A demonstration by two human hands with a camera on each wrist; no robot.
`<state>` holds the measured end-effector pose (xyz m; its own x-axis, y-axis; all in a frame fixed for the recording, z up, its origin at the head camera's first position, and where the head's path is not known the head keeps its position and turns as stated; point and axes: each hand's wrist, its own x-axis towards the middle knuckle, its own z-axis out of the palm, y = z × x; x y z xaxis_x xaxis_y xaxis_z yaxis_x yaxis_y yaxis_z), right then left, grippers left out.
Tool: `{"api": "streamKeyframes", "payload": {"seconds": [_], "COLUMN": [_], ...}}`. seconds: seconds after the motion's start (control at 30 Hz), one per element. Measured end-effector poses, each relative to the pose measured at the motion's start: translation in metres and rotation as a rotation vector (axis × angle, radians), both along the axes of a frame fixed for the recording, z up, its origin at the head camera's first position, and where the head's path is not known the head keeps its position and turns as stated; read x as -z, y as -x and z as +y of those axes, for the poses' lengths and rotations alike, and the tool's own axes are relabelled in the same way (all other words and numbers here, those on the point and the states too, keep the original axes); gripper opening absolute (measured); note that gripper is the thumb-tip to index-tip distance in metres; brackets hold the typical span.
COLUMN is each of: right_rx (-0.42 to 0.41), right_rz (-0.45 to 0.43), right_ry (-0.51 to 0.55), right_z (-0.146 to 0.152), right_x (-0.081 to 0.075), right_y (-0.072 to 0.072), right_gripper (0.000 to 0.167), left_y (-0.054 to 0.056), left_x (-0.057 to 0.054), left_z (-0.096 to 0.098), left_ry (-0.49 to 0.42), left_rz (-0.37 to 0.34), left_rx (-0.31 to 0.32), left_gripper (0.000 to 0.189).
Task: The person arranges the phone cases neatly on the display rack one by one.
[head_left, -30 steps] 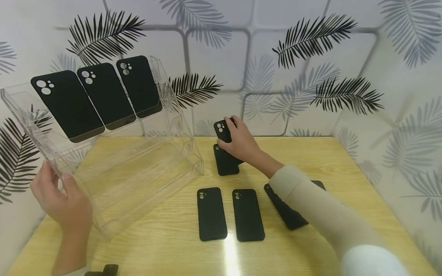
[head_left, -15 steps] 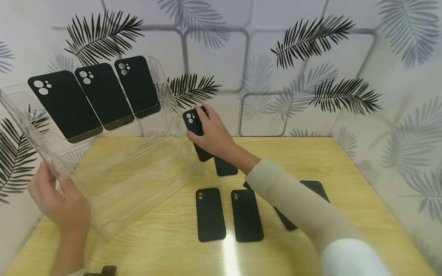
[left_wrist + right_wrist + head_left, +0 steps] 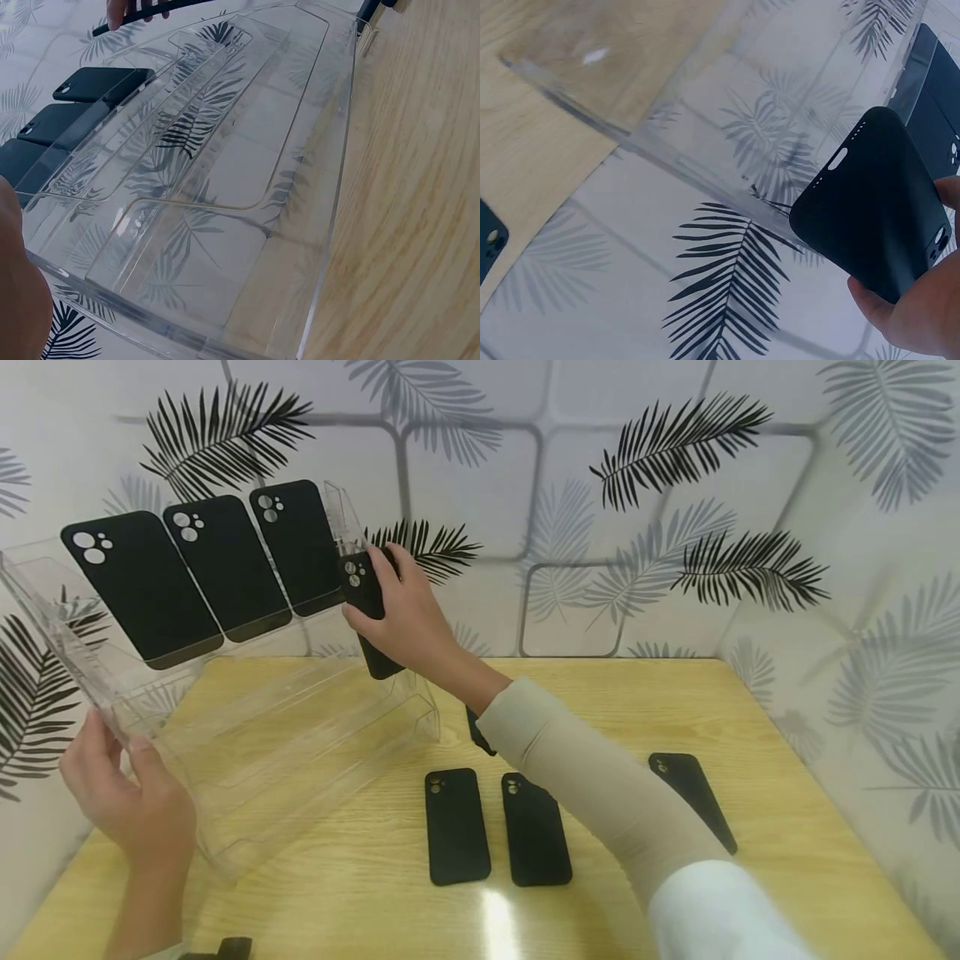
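Note:
A clear plastic tiered display rack (image 3: 300, 739) stands on the left of the table. My left hand (image 3: 135, 793) grips its left side edge, fingers at the edge and thumb in front. Three black phone cases lean side by side in the top tier: a left case (image 3: 150, 593), a middle case (image 3: 228, 568) and a right case (image 3: 296, 547). My right hand (image 3: 408, 618) holds another black phone case (image 3: 874, 202) by its camera-hole end, thumb on one side and fingers on the other. That case overlaps the rack's right side in the head view, just right of the row.
More black phone cases lie on the wood table (image 3: 337, 902): a front case (image 3: 457, 827), one beside it (image 3: 536, 831), one at the right (image 3: 693, 797), and a partly hidden one (image 3: 477, 731) behind my right sleeve. A leaf-patterned wall covering (image 3: 570, 485) rises behind the table.
My right hand has lifted a phone case from the back of the table and carried it left and up to the rack's upper right side. The left hand and rack have hardly moved.

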<state>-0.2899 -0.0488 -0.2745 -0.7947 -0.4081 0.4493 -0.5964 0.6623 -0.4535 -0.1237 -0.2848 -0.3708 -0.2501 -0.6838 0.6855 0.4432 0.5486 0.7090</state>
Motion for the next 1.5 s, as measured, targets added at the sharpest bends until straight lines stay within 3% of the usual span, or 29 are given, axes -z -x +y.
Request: {"api": "streamKeyframes", "payload": {"seconds": [0.37,0.63,0.9,1.27,1.5], "right_rx": [0.051,0.080,0.123,0.080,0.054], "right_rz": [0.054,0.102,0.138,0.160,0.166], "right_ry": [-0.038,-0.103,-0.176,-0.107,-0.036], "right_z": [-0.036,-0.061,-0.074,-0.079,-0.082], "right_x": [-0.026,-0.032,-0.024,0.003,0.011], "right_y": [0.003,0.006,0.007,0.007,0.009], "right_gripper": [0.083,0.083,0.084,0.084,0.084], "left_y": [0.000,-0.002,-0.001,-0.002,-0.001], "left_x": [-0.003,-0.001,-0.003,-0.003,-0.002], "left_z": [0.003,0.001,0.002,0.002,0.002], "left_ry": [0.001,-0.016,-0.008,-0.005,0.011], "left_rz": [0.015,0.008,0.038,0.014,0.022], "left_rx": [0.010,0.015,-0.001,0.018,0.033], "left_gripper": [0.042,0.044,0.043,0.044,0.045]}}
